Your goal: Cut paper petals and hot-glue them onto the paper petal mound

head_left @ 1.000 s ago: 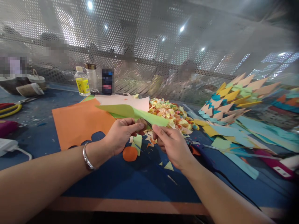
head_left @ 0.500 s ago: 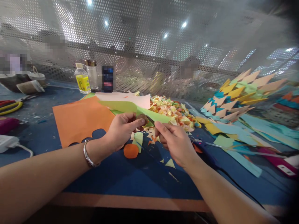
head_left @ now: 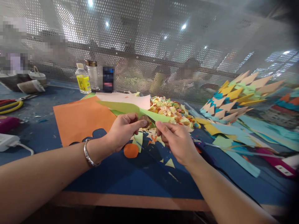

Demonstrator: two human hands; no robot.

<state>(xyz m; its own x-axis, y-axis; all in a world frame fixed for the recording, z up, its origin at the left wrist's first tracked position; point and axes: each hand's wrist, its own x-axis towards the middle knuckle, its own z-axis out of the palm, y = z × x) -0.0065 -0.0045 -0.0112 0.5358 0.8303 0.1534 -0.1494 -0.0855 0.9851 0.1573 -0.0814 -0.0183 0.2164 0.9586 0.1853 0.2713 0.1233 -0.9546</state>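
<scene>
Both hands hold a light green paper sheet (head_left: 126, 108) just above the blue table (head_left: 121, 177). My left hand (head_left: 121, 130), with a silver bracelet on its wrist, pinches the sheet together with a small round brownish piece (head_left: 145, 120) under it. My right hand (head_left: 177, 141) is closed at the sheet's right edge; what else it grips is hidden behind the fingers. Below the hands lie an orange paper circle (head_left: 130, 150) and small paper offcuts.
An orange sheet (head_left: 81, 119) with round cut-outs lies left. A heap of small folded paper bits (head_left: 173, 112) sits behind the hands. Pointed paper stacks (head_left: 235, 93) and strips fill the right. A yellow bottle (head_left: 83, 79), jar, scissors (head_left: 9, 105) and perforated screen stand at the back.
Both hands with the green sheet have hardly shifted; the sheet has flattened slightly and the right hand edged a little right.
</scene>
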